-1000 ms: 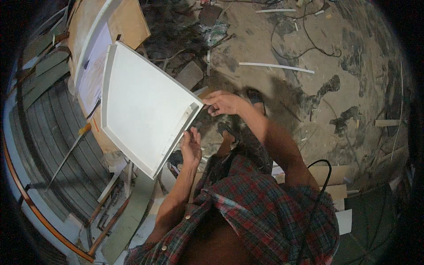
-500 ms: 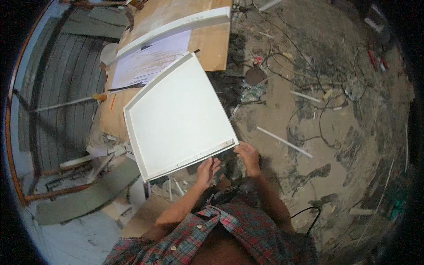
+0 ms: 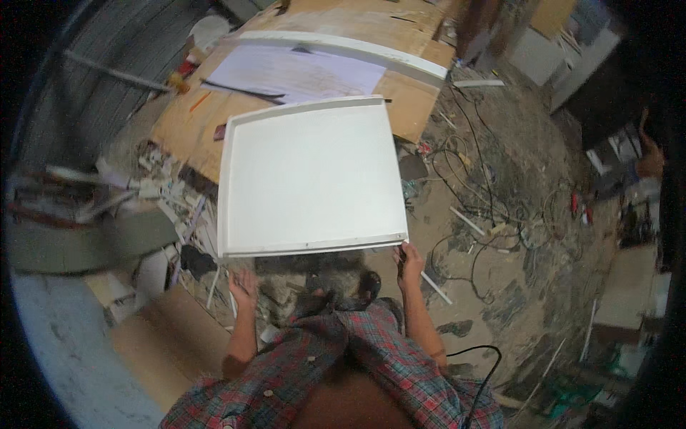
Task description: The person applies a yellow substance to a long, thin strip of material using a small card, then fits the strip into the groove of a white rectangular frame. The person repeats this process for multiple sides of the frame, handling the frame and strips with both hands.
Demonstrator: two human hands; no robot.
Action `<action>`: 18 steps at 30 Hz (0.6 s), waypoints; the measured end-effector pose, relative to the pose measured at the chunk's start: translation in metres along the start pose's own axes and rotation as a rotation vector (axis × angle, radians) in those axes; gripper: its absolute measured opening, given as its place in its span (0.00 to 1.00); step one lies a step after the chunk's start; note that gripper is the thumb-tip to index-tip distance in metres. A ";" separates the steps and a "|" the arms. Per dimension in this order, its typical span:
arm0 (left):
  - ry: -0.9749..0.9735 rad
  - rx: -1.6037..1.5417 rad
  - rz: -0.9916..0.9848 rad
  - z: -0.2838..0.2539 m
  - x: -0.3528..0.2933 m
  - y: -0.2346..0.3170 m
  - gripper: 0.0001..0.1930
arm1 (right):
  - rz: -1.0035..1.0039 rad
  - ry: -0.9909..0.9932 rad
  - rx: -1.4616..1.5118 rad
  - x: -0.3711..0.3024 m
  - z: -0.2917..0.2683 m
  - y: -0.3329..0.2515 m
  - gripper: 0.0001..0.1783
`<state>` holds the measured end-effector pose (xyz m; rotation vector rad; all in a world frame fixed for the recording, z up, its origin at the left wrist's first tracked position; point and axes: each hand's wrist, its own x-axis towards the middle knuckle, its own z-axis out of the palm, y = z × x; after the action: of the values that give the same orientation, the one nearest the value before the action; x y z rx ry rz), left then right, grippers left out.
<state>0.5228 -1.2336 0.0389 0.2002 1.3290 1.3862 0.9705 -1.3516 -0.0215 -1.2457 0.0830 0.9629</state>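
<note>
A shallow white tray-like panel (image 3: 314,179) with raised edges rests partly on the wooden worktable, its near edge jutting toward me. My right hand (image 3: 409,263) is closed on the panel's near right corner. Just below the near left corner is my left hand (image 3: 244,287), its fingers apart and nothing visible in it. Whether its fingertips touch the panel's underside I cannot tell.
On the plywood worktable (image 3: 179,132) lie a white strip (image 3: 343,48) and a pale lilac sheet (image 3: 307,75). Scraps are heaped at the left beside a brown board (image 3: 168,347). Cables (image 3: 471,264) and a white rod (image 3: 436,287) lie on the floor. Another person's hand (image 3: 650,161) shows far right.
The panel has turned so its near edge runs nearly level across the view. My left hand has moved left, from mid-edge to the near left corner. My right hand stays at the right corner.
</note>
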 end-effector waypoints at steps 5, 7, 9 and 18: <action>-0.188 -0.011 0.171 -0.039 0.059 -0.002 0.33 | -0.036 0.007 0.000 -0.013 0.017 0.004 0.18; -0.225 -0.099 0.189 -0.029 0.062 -0.001 0.33 | -0.054 -0.023 -0.011 -0.013 0.016 0.000 0.23; -0.162 0.013 0.233 -0.008 0.050 0.013 0.36 | -0.026 0.029 0.035 -0.017 0.027 0.000 0.20; -0.101 0.182 0.267 -0.016 0.045 0.023 0.42 | -0.039 -0.052 -0.085 -0.025 0.032 0.005 0.28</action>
<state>0.4825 -1.2009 0.0264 0.5806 1.3803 1.4540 0.9378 -1.3393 0.0005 -1.2950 -0.0235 0.9730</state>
